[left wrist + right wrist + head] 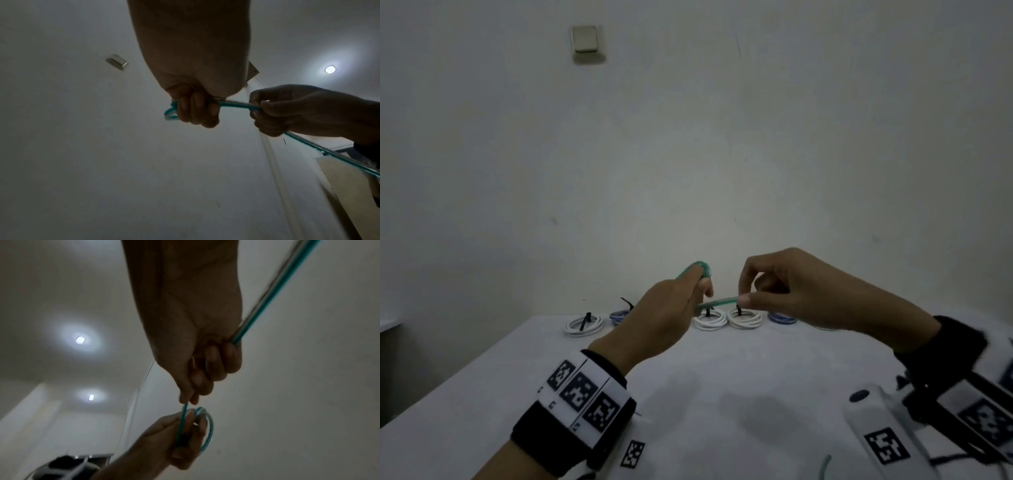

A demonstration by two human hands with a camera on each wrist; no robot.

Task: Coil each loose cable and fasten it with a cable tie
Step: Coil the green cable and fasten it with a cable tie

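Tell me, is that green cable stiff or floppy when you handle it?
Probably springy rather than limp: the green cable spans straight between the left hand and right hand without sagging. Its loops stand open, so they would likely spring apart if released. It looks thin and light.

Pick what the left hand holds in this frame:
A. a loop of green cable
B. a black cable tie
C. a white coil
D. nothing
A: the left hand grips a small loop of green cable, while the right hand pinches the same cable's straight run; the white coils lie on the table.
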